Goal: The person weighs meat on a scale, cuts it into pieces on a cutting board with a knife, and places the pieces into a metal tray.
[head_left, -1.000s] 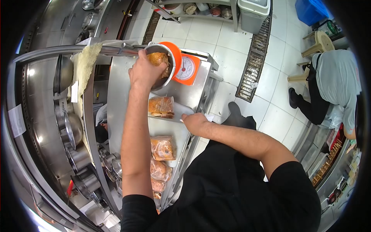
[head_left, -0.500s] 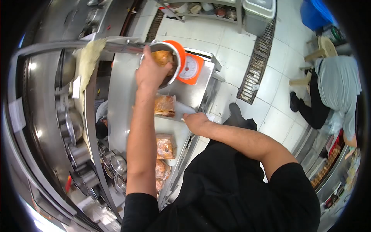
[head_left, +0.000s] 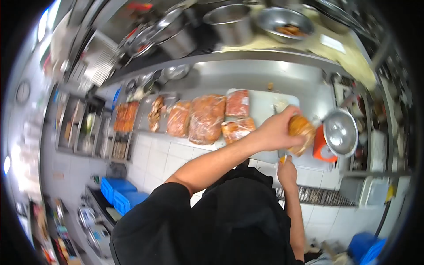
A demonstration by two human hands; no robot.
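My left hand [head_left: 279, 129] is closed around a plastic-wrapped chunk of orange marinated meat [head_left: 302, 134], held above the right part of the white cutting board [head_left: 263, 100]. My right hand [head_left: 288, 174] is closed at the counter's near edge on what looks like a yellow-handled knife [head_left: 283, 158]; its blade is mostly hidden behind my left wrist. Just right of the held meat, a steel bowl [head_left: 341, 131] sits on an orange scale [head_left: 319, 145]. Left of my hands lie a small wrapped meat pack [head_left: 238, 129], a flat red pack [head_left: 237, 104] and a large wrapped meat pack [head_left: 206, 119].
Another wrapped meat pack [head_left: 179, 118] and a tray [head_left: 143, 117] with meat pieces lie farther left. A shelf edge [head_left: 247, 55] runs above the counter's back, bearing a steel pot [head_left: 229, 24] and a steel bowl with food [head_left: 285, 24]. Blue bins [head_left: 119, 194] stand behind at left.
My left hand has lifted the wrapped meat out of the steel bowl and brought it over the board. My view has turned towards the counter.
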